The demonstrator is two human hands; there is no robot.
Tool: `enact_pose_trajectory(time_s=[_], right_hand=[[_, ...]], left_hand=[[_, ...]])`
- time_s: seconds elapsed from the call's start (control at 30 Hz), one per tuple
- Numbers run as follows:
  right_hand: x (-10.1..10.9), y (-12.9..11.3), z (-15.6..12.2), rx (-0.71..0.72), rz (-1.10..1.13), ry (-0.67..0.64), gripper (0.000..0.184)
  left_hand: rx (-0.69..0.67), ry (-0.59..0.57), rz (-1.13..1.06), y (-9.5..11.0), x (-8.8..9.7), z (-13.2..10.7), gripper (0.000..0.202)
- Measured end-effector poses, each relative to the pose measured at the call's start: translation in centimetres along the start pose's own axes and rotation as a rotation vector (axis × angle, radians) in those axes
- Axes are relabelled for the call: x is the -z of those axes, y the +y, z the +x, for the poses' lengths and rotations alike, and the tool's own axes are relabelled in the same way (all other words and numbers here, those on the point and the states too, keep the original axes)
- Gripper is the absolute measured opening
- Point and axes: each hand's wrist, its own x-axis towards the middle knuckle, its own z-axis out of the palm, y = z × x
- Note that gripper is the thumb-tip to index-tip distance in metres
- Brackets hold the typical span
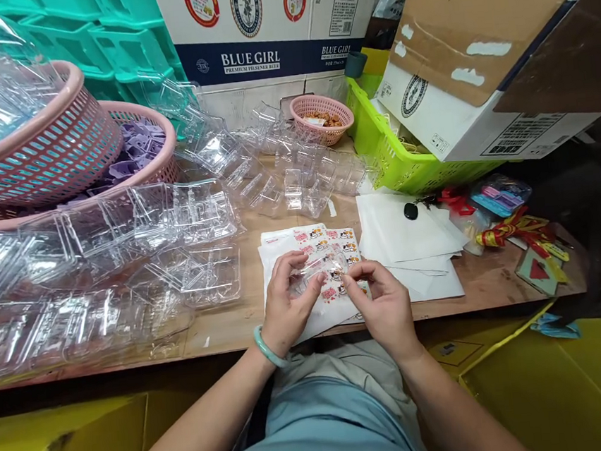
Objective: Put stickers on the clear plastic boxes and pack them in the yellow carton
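Observation:
Over the worktop, my left hand [290, 299] curls its fingers and thumb around a small clear plastic box [313, 272]. My right hand [382, 303] has its thumb and forefinger pinched together at the box's right side; what lies between those fingertips is too small to make out. Beneath both hands lie sticker sheets [348, 238] printed with cartoon cats and red marks, stacked on white paper. A pale green bangle [268, 349] circles my left wrist.
Many clear plastic boxes [204, 213] cover the left and back. Pink baskets [159, 136] hold purple pieces and clear plastic; a small pink basket [322, 113] holds brown pieces. White sheets [402, 233] lie right, before a green crate [406, 169] under a carton [449, 112].

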Motion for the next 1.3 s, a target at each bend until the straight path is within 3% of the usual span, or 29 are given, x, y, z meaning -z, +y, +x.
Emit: enact_pose_trajectory(time_s=[0.1,0.2,0.27,0.43,0.5,0.63,0.77,0.9,1.03,1.1,1.17,1.3], right_hand=[[0.1,-0.7,0.4,-0.072,0.091,-0.061,0.005],[-0.1,-1.5,0.0,0.072,-0.006,-0.045,0.003],[-0.2,-1.6,-0.1,0.09,-0.008,-0.021,0.003],[-0.2,-0.2,1.3,-0.231,0.264,-0.025,0.017],[0.1,0.1,2.1,-0.29,0.338,-0.048,0.021],[0.8,-0.4,2.9,-0.252,0.367,-0.081,0.03],[1.7,-1.2,3.3,-0.175,0.37,-0.175,0.032],[2.1,-1.8,3.6,-0.224,0.402,-0.298,0.036],[1.6,-2.3,3.4,-0.321,0.467,-0.351,0.036],[1.3,-2.5,3.2,-0.337,0.48,-0.369,0.036],[1.0,-2.7,2.9,-0.334,0.46,-0.387,0.036],[0.6,-3.0,2.6,-0.236,0.311,-0.401,0.037]], left_hand=[[0.017,-0.031,0.034,0.4,0.3,0.4,0.029],[-0.002,-0.022,0.063,0.4,0.3,0.5,0.028],[0.012,-0.032,0.057,0.2,0.4,0.4,0.03],[0.073,-0.133,-0.006,-0.6,1.6,0.8,0.045],[0.125,-0.165,-0.021,-0.5,2.0,1.2,0.046],[0.199,-0.197,-0.031,0.5,2.5,2.3,0.039],[0.157,-0.209,-0.005,1.4,2.7,2.9,0.036],[0.036,-0.206,0.172,1.5,2.4,2.8,0.031],[-0.339,0.073,0.376,1.6,2.0,2.0,0.025],[-0.482,0.1,0.42,2.0,1.9,1.7,0.025],[-0.536,0.078,0.428,2.3,1.8,1.7,0.022],[-0.518,0.037,0.392,2.2,1.7,2.0,0.009]])
